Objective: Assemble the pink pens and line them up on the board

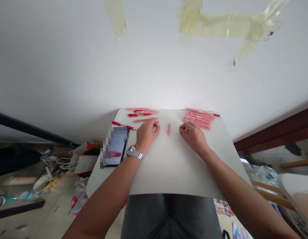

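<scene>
My left hand, with a metal watch on its wrist, rests on the white table. Its fingers curl over the end of a pink pen barrel. My right hand pinches a thin pen refill that points left toward a short pink pen part lying between the hands. A row of several pink pens lies just beyond my right hand. Several red and pink pen pieces lie beyond my left hand.
A phone lies at the table's left edge, with a red pen above it. Bags and clutter cover the floor to the left. A wooden chair and papers stand to the right. A white wall lies straight behind the table.
</scene>
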`<state>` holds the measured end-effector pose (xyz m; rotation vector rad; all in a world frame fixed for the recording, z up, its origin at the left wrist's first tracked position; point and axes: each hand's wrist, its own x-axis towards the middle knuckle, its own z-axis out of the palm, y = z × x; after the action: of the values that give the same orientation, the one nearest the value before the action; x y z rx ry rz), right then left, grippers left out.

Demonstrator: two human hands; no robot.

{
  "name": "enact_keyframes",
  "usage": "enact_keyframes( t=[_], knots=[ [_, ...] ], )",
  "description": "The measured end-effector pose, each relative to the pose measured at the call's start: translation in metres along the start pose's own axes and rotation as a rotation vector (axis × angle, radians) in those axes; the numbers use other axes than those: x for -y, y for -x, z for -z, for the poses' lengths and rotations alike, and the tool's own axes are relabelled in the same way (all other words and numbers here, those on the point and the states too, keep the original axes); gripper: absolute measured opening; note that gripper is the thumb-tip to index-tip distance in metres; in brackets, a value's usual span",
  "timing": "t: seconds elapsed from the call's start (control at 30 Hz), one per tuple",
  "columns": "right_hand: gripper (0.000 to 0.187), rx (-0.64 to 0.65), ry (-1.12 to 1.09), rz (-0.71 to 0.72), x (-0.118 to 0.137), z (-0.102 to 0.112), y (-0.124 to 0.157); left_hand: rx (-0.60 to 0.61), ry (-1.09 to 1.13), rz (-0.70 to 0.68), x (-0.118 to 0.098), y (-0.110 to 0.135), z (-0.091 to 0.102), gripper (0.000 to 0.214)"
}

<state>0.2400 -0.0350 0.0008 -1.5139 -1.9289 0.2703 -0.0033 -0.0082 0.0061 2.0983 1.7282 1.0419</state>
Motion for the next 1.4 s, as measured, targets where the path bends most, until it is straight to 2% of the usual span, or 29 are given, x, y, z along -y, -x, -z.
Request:
enact_keyframes(
  t=[0.2,0.4,0.6,0.77,0.83,0.97,1.13,1.4],
  knots=[
    [0.011,0.036,0.154,-0.073,-0.004,0.003,0.001,0.014,0.025,-0.017,0.003,0.0,-0.003,0.017],
    [0.013,0.088,0.209,-0.106,0.004,0.006,0.0,0.059,-0.017,-0.001,-0.001,0.001,-0.001,0.018],
    [0.013,0.111,0.209,-0.115,0.008,0.007,0.0,0.067,0.044,-0.179,0.0,0.0,-0.005,0.016],
    [0.011,0.119,0.185,-0.106,0.008,0.007,0.0,0.098,0.048,-0.27,0.0,0.001,-0.009,0.017],
    [0.01,0.126,0.172,-0.104,0.01,0.007,0.0,0.119,0.05,-0.309,-0.002,0.002,-0.01,0.023],
    [0.01,0.126,0.159,-0.107,0.012,0.007,-0.001,0.132,0.04,-0.357,-0.008,0.006,-0.013,0.049],
    [0.01,0.126,0.162,-0.112,0.012,0.005,-0.001,0.14,0.007,-0.359,-0.014,0.009,-0.019,0.073],
    [0.01,0.131,0.159,-0.124,0.014,0.003,-0.001,0.159,-0.038,-0.339,-0.021,0.008,-0.023,0.079]
  ],
)
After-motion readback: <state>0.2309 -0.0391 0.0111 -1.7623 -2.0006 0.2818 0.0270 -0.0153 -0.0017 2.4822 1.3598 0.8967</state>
